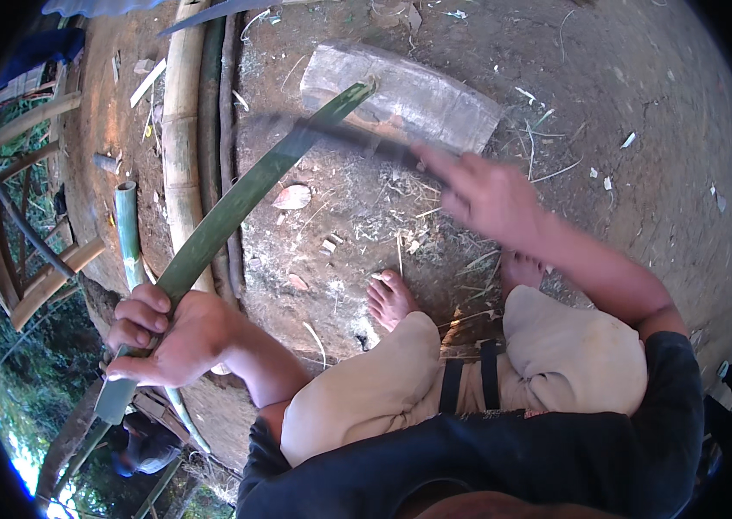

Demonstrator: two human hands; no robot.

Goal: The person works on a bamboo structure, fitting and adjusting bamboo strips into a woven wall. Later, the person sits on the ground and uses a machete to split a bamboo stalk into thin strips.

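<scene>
My left hand [180,333] is closed round the near end of a long green bamboo strip [227,212], whose tail sticks out behind the fist. The strip slants up and away to the right. Its paler, cut-looking tip lies against a worn wooden block [444,95] on the ground. In my right hand [496,195] is a machete [366,143], gripped by its dark handle and smeared by motion. Its blade points left and crosses the strip a little below the tip; whether it touches the strip I cannot tell.
A thick bamboo pole [181,130] and thinner dark poles lie along the left. Beside them is a short green bamboo piece [127,229]. A wooden frame [33,259] stands at far left. My bare feet [392,301] are close below the work, among shavings and a dry leaf [292,197].
</scene>
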